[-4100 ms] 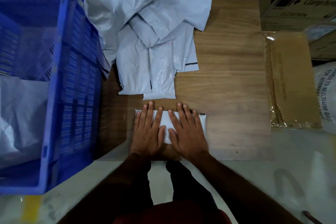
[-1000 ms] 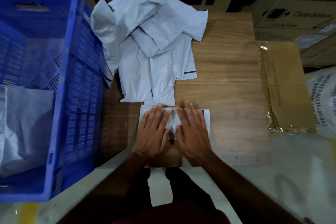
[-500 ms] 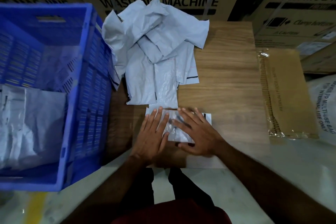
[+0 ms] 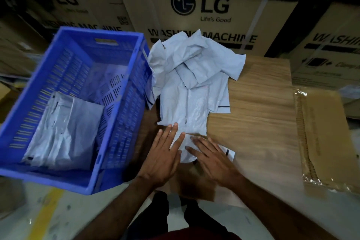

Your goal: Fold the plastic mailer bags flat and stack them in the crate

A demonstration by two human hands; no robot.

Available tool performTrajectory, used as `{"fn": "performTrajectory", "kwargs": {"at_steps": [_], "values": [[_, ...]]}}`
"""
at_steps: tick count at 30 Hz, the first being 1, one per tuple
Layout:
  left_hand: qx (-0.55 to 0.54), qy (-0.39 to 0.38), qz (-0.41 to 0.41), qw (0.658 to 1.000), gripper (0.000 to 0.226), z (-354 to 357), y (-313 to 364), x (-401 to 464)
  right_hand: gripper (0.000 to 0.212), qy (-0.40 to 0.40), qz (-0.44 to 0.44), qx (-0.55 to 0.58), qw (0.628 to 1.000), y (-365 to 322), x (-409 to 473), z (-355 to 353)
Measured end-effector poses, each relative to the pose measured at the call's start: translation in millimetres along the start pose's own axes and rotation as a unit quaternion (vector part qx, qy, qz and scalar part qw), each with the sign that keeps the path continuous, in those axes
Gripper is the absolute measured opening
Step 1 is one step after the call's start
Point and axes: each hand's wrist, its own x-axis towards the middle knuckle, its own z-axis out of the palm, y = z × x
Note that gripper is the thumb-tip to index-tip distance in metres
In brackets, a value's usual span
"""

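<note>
A small folded white mailer bag lies on the wooden board just in front of me. My left hand lies flat with straight fingers along the bag's left side. My right hand presses flat on its right half, fingers pointing left. Behind them spreads a pile of crumpled white mailer bags. The blue plastic crate stands to the left and holds folded bags stacked in its near left part.
Large cardboard washing-machine boxes wall off the back. A flat brown carton wrapped in clear plastic lies at the board's right edge. Pale floor with a yellow stripe runs under the crate. My dark trousers show below.
The view has tilted up and turned left, showing more of the crate. My right hand has turned so its fingers point left across the folded bag; my left hand sits at the bag's left edge.
</note>
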Motion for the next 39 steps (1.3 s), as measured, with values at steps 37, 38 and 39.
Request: {"fn": "performTrajectory", "kwargs": {"at_steps": [37,38,39], "values": [[0.130,0.062,-0.038,0.989,0.061,-188,-357,-87,0.066,0.252,0.297,0.231,0.891,-319,342,-32],[0.131,0.057,-0.037,0.989,0.060,-186,-365,-93,0.063,0.227,0.325,0.249,0.884,-325,345,-21],[0.129,0.055,-0.033,0.990,0.059,-184,-372,-98,0.059,0.197,0.353,0.264,0.876,-329,347,-10]]}}
